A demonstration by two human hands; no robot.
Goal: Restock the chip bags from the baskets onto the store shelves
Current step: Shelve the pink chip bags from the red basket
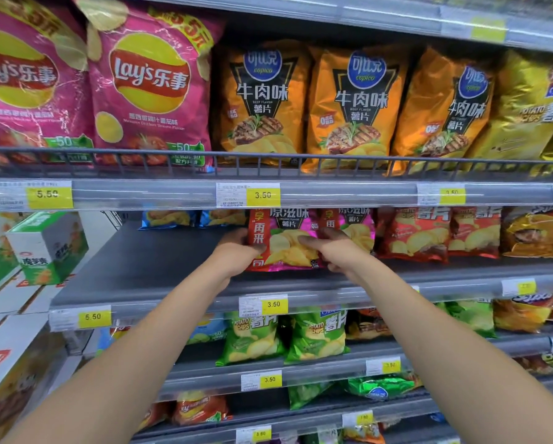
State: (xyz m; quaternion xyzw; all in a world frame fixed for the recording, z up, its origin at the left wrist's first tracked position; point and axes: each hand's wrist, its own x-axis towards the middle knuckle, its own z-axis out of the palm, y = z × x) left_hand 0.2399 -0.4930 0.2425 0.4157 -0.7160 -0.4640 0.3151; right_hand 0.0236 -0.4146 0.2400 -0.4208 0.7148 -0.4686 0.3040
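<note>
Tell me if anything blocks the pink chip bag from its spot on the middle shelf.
Nothing visible does. The left hand and right hand grip the pink bag, already on the grey shelf beside a matching bag. Bare shelf lies to its left; behind it is hidden.

Glossy crinkled foil chip bag (289, 243); matt grey metal shelf (147, 267); clear plastic price strip (172, 193)

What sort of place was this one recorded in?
Most likely a supermarket snack aisle: tiered grey shelves lined with chip bags, yellow price tags on the shelf edges, and the left hand and right hand holding a pink chip bag.
</note>
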